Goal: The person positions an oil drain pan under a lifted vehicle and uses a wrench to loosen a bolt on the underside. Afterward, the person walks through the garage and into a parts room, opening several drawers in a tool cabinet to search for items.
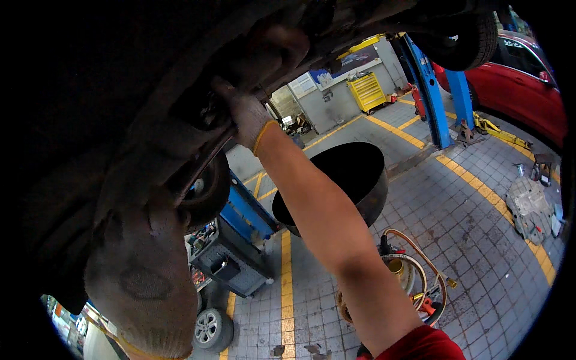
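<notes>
Right hand point(246, 118) up at the car underside point(159, 141), upper centre, arm point(312, 195) extended — left hand point(143, 276) raised, lower left; cannot tell either grip; red car point(516, 90) window writing unreadable.

I see matt, soiled knit cloth on the left glove point(143, 273) and right glove point(247, 119), a dull black drain pan point(377, 201), glossy red car point(523, 96) paint, and painted-metal blue lift post point(428, 90).

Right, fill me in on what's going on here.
A person is reaching up under a raised vehicle. The gloved right hand is up at its dark underside; shadow hides whether the fingers grip anything. The gloved left hand is raised nearer the camera, its fingertips also lost in shadow. Beyond the right forearm is a wide black pan.
</notes>
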A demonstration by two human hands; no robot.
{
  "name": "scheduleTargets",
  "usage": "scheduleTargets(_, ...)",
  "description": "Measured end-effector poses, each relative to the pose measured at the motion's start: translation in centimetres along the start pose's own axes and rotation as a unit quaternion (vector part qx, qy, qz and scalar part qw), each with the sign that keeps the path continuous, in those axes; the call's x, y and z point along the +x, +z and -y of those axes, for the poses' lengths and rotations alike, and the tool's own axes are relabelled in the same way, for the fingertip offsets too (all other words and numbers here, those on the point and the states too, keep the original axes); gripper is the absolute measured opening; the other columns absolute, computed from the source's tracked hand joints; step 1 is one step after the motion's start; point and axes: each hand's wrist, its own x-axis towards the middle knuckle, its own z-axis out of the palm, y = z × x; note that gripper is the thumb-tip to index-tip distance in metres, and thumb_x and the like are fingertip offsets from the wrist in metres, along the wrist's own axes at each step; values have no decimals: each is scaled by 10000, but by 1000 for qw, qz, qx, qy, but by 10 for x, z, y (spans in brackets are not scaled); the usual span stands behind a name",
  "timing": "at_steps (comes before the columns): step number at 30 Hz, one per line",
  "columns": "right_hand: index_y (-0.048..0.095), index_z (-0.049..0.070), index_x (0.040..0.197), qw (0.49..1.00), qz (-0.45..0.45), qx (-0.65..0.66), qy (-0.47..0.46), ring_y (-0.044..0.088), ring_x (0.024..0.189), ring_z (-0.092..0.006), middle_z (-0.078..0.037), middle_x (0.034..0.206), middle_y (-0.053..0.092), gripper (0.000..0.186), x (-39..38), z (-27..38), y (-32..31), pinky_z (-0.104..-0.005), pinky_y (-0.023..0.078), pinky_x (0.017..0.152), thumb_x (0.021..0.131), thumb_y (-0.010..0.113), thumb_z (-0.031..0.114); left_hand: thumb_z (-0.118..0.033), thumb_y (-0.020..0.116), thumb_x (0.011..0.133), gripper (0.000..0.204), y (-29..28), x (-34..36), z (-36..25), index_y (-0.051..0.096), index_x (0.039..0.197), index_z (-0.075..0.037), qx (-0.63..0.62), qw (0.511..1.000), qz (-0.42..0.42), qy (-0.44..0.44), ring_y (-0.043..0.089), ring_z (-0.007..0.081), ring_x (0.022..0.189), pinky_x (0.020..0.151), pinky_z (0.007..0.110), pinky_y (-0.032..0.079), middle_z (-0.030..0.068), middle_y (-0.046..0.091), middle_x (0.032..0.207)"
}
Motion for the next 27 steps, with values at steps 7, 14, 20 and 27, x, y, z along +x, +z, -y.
scheduleTargets(7, 709, 2, 1283, 991, -111, -70, -11, 679, 829, -193, -83, 1105, 756, 481, -5, 24, 33, -323, 536, 676, 978, 773, 368, -301, 804, 931, 462, 49, -45, 19, 666, 1346, -152, -100, 994, -25, -45, 769, 330, 815, 682, 401, 600, 167, 730, 1266)
scheduleTargets(14, 540, -41, 1510, 983, -93, -158, 5, 598, 1338, -351, -202, 1492, 626, 723, -22, 44, 27, -392, 437, 1159, 979, 755, 401, -271, 791, 959, 398, 96, -55, 6, 686, 1314, -124, -224, 968, -75, -82, 767, 399, 858, 682, 435, 589, 219, 709, 1320)
scheduleTargets(20, 552, -16, 1499, 928, -94, -333, -140, 625, 1276, -341, -211, 1415, 659, 690, -15, 34, 21, -388, 475, 1104, 976, 757, 385, -236, 753, 985, 255, 138, -72, -13, 727, 1187, -83, -330, 930, -82, -143, 761, 353, 851, 736, 425, 584, 155, 772, 1033)
scheduleTargets(27, 561, -34, 1454, 913, -126, -382, -73, 562, 1392, -420, -284, 1487, 597, 770, -27, 38, 36, -430, 445, 1179, 915, 786, 469, -255, 706, 1004, 273, 252, -95, -59, 693, 1179, -45, -465, 859, -60, -204, 742, 424, 921, 775, 467, 583, 202, 757, 1042)
